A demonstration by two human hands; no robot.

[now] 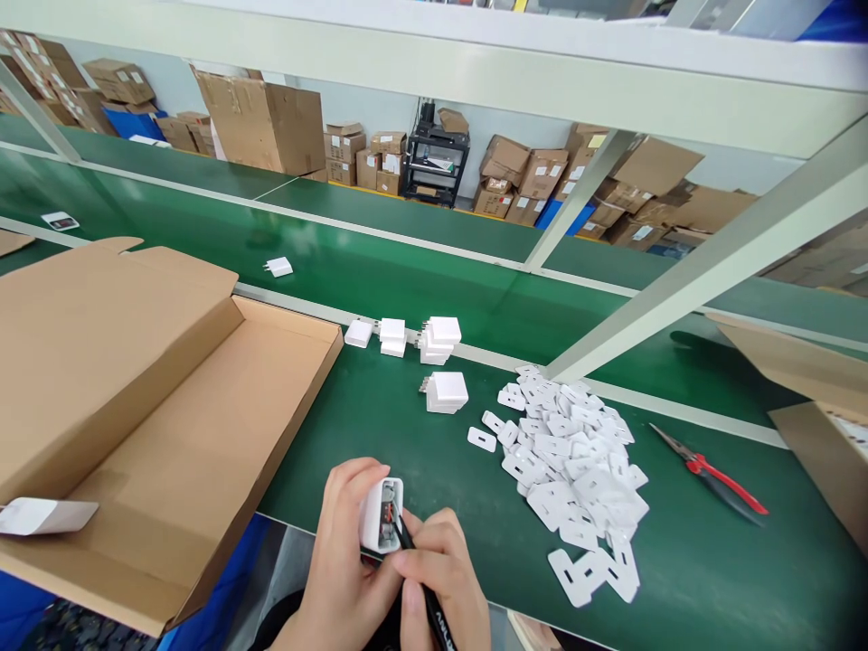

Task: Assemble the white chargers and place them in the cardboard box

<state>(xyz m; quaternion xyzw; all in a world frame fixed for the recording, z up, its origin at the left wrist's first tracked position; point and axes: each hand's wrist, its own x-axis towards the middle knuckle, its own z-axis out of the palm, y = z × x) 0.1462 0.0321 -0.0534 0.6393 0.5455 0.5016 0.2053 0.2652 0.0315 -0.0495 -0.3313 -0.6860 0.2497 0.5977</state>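
Note:
My left hand (343, 551) is closed around a small white charger housing (380, 515), open end up with its inner parts showing. My right hand (440, 579) pinches a black pen-like tool (424, 592) whose tip reaches into the housing's open end. Both hands hover at the near edge of the green worktable (407, 434). Just right of them lies a heap of several white plastic cover plates (576, 461). Beyond the hands, several finished white chargers (444, 391) stand in small stacks (438, 339).
A large open cardboard box (155, 407) fills the left side. Red-handled pliers (719, 475) lie at the right, near another carton (814, 407). A lone charger (278, 267) sits on the far green belt. White frame struts (678, 289) cross above. Cartons line the back wall.

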